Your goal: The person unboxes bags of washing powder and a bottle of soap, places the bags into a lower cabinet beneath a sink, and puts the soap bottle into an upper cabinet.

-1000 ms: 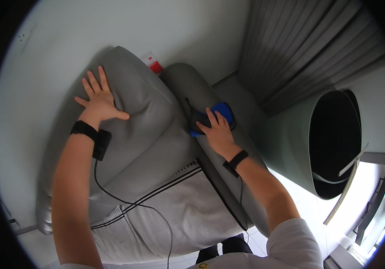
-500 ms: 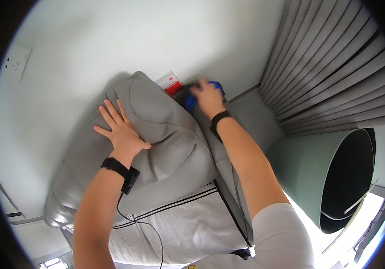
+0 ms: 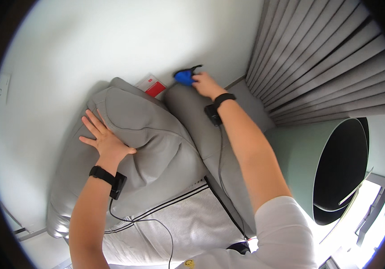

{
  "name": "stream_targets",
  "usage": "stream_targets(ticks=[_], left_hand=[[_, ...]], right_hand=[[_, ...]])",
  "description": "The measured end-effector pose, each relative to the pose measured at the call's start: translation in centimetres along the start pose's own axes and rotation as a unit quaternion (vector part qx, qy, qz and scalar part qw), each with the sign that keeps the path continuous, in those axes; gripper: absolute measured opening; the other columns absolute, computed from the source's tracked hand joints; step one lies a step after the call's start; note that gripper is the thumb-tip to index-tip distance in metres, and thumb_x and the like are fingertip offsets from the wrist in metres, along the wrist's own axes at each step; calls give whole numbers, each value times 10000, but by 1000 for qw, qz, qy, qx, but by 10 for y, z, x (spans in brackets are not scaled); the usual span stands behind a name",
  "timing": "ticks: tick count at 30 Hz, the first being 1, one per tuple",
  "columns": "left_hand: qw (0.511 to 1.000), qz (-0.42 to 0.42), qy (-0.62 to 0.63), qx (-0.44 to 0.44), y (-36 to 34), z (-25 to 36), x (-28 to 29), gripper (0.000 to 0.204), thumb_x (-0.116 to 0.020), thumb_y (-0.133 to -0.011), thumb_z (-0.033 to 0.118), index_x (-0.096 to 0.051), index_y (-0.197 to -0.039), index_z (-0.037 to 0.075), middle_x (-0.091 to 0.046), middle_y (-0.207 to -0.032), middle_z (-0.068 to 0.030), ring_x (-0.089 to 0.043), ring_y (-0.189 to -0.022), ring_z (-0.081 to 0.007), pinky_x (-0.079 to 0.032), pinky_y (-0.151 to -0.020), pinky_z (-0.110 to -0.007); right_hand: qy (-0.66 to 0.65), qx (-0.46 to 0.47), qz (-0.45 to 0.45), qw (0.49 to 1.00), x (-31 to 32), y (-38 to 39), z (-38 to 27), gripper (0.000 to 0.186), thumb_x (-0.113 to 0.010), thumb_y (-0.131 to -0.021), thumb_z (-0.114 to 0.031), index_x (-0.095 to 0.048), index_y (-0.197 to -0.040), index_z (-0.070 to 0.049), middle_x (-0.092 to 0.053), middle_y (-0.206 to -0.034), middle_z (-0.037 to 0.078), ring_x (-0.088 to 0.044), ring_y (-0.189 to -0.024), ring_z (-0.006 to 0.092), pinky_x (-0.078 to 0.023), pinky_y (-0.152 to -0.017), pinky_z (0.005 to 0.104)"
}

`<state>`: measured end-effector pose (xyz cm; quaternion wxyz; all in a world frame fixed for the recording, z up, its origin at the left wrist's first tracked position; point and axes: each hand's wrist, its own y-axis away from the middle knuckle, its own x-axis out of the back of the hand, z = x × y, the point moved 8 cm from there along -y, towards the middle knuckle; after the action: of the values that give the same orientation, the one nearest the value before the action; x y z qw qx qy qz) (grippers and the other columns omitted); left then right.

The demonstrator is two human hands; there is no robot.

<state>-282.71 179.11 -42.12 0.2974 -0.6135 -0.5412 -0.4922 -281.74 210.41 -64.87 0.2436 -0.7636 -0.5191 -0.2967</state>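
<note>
My left hand (image 3: 108,142) lies with fingers spread on the grey leather back cushion (image 3: 156,121) of a sofa and presses creases into it. Over the far end of the grey sofa armrest (image 3: 184,103), my right hand (image 3: 206,85) grips a small blue item with black edging (image 3: 184,77). A dark strap or loop sticks out from its top. I cannot make out its exact kind. Between cushion and wall stands a red and white card or packet (image 3: 153,86), its lower part hidden behind the sofa.
A white cover with black stripes (image 3: 174,219) lies on the seat. At right stands a large rolled green sheet (image 3: 295,157), dark inside, below a grey pleated curtain (image 3: 318,62). The white wall (image 3: 147,40) rises behind the sofa. A black cable (image 3: 165,222) runs from my left wrist.
My right hand has lifted the blue item up from beside the cushion to above the armrest's far end. My left hand stays spread on the cushion. The view has shifted slightly.
</note>
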Motion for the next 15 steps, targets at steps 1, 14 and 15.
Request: stream_targets(ticks=[1,14,15], left_hand=[[1000,0,-4,-4,-4,-2,0,1584,-912,-356,363,203,-1393,-74,253,-1494,-216,239,-1390,-365,25,-1020,-705],[998,-4,-37,45,-27,-25,0,1560,-918,-407,367,210,-1421,1,251,-1499,-190,216,-1401,-352,-42,-1039,-693],[998,-2,-37,44,-29,-28,-1,1560,-918,-407,367,210,-1421,1,251,-1499,-190,216,-1401,-352,-42,-1039,-693]], right_hand=[[-3,-4,2,1000,-11,0,-12,287,-568,-855,-195,-618,-1092,-41,-572,-1108,232,-541,-1034,414,-456,-887,455],[79,-213,-69,971,4,337,19,316,-464,-929,-287,-585,-847,-6,-641,-788,226,-626,-761,407,-495,-698,507],[92,-268,-81,956,16,367,21,346,-454,-937,-299,-600,-831,-4,-644,-785,227,-628,-758,408,-496,-707,502]])
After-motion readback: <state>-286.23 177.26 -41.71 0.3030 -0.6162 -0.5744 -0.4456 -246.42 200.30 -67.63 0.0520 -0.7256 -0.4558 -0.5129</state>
